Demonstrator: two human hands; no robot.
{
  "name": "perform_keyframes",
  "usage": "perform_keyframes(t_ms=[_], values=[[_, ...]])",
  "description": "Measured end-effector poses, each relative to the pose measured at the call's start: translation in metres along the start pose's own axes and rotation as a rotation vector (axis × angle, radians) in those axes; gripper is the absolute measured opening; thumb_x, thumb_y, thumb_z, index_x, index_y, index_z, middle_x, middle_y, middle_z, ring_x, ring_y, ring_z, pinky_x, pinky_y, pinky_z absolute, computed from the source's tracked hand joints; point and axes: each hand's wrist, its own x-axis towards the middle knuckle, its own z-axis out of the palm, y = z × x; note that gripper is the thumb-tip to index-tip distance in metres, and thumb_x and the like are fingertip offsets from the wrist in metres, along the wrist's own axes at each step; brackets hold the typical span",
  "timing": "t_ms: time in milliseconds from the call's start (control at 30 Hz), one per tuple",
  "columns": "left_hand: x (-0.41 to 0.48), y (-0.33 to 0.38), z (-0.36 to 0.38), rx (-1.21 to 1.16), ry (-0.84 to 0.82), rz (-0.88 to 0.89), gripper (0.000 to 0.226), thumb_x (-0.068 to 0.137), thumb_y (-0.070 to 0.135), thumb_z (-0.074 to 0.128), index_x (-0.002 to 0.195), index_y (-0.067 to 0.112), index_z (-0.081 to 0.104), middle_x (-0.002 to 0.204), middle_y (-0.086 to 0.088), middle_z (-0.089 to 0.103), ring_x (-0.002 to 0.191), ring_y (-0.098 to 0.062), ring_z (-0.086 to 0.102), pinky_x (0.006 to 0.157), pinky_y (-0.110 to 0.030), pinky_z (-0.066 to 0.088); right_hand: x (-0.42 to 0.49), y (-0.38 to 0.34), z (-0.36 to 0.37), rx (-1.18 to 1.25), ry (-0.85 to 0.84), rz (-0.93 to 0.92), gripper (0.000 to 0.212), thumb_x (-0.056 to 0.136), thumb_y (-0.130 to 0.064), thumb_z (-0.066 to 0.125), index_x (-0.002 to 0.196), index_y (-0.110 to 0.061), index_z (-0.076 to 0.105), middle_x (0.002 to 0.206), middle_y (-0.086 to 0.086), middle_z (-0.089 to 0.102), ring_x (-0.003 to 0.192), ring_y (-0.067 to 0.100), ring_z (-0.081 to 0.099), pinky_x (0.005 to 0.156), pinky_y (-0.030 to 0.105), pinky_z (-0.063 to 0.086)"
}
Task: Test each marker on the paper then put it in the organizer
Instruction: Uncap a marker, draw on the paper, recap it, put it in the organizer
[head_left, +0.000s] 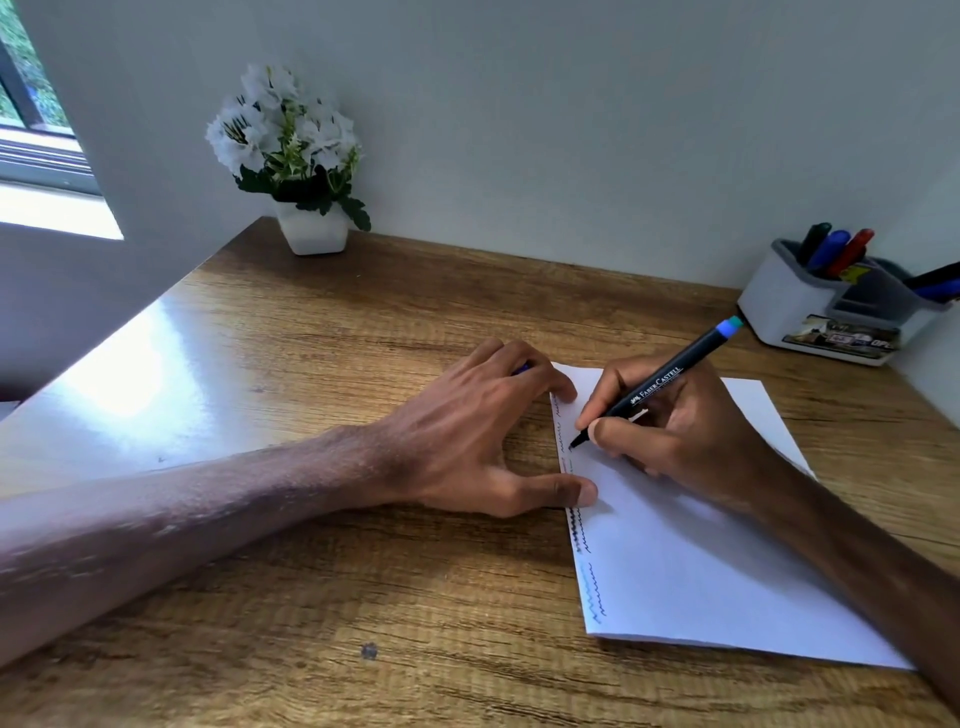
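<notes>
The right hand (691, 431) is grasping a slim black marker with a blue-green end cap (655, 384) in a writing grip, and its tip touches the white sheet of paper (691, 561) near the left edge of the sheet, among the short wavy test lines already drawn there. The left hand (467, 431) lies spread at the same left edge, thumb and forefinger pressing on the paper to hold it flat; something small and blue shows under its fingers, but I cannot tell what it is. To do this step well, I think the stroke should be short and light, placed in the free gap between the older lines — so that its colour is easy to read — while the left hand keeps the sheet from sliding on the brown wooden desk (322, 374). The white and grey plastic organizer (784, 306) stands beyond the far right corner of the paper, well apart from it. In it I count about five markers standing; on the paper there is one marker, and one sheet.
</notes>
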Motion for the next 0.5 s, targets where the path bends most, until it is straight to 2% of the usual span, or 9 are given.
perform_keyframes(t_ms=[133,367,500], values=[[0.0003,-0.0002,0.0,0.004,0.001,0.002,0.086,0.076,0.083,0.062,0.143,0.029,0.047,0.143,0.007,0.046,0.128,-0.009,0.039,0.108,-0.033,0.042,-0.0001,-0.0002,-0.0006,-0.01,0.005,0.019,0.021,0.078,0.022,0.07,0.073,0.002,0.073,0.065,-0.002,0.068,0.049,0.001,0.06,0.049,0.007,0.042],[0.0006,-0.0007,0.0002,0.007,-0.003,0.004,0.086,0.076,0.085,0.06,0.142,0.031,0.047,0.144,0.008,0.045,0.129,-0.008,0.039,0.108,-0.033,0.042,-0.0005,-0.0015,0.0,0.022,0.04,0.061,0.018,0.08,0.019,0.07,0.074,0.003,0.073,0.06,-0.003,0.066,0.045,0.002,0.057,0.047,0.009,0.04],[0.0008,-0.0007,0.0002,0.006,0.001,0.003,0.086,0.076,0.085,0.059,0.142,0.031,0.048,0.143,0.009,0.045,0.129,-0.008,0.039,0.108,-0.033,0.042,-0.0005,-0.003,0.0002,0.033,0.055,0.088,0.018,0.082,0.017,0.069,0.075,0.001,0.073,0.061,-0.003,0.066,0.042,0.003,0.055,0.042,0.014,0.041]])
